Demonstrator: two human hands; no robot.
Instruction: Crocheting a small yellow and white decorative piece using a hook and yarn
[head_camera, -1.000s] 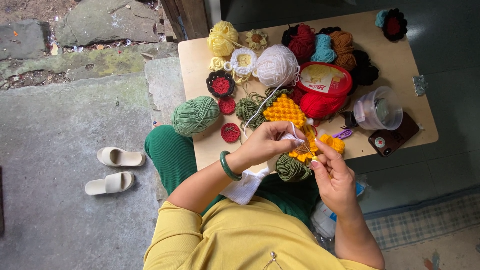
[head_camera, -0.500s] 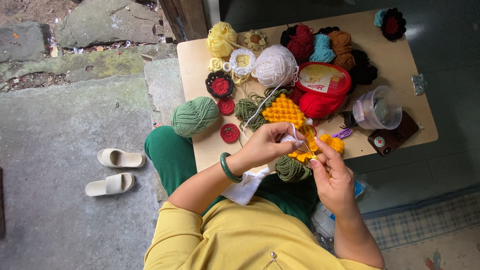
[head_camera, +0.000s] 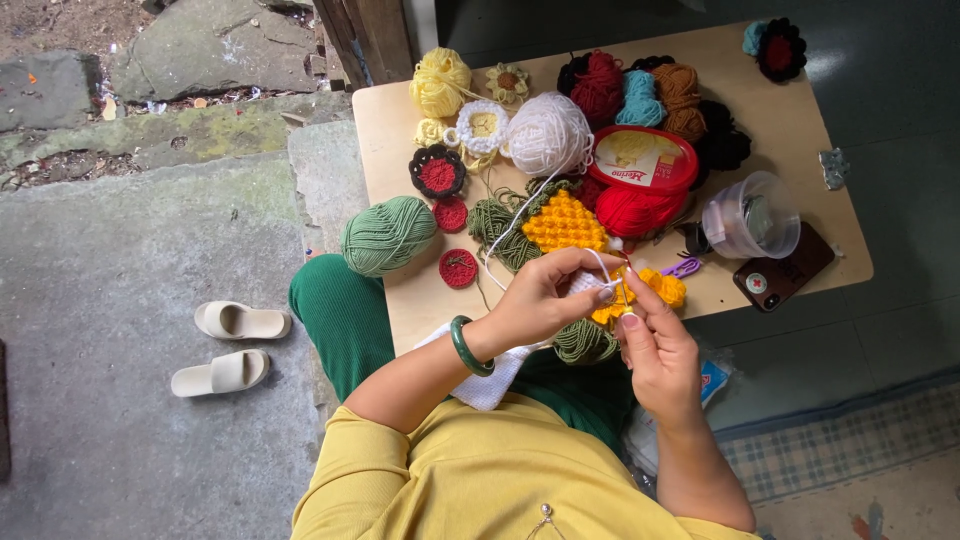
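My left hand, with a green bangle on the wrist, pinches a white crocheted piece that hangs down over my lap. A white strand runs from it up to the white yarn ball. My right hand is closed just right of the left hand, its fingertips meeting at the work; a thin hook seems to be in it, but it is too small to be sure. Both hands hover over the near edge of the wooden table, next to an orange textured crochet square.
The table carries a green yarn ball, several coloured yarn balls, small crocheted rounds, a red-lidded tub, a clear plastic cup and a phone. A pair of pale sandals lies on the concrete floor at left.
Both hands stay together at the table's near edge, with only small finger movements at the white piece.
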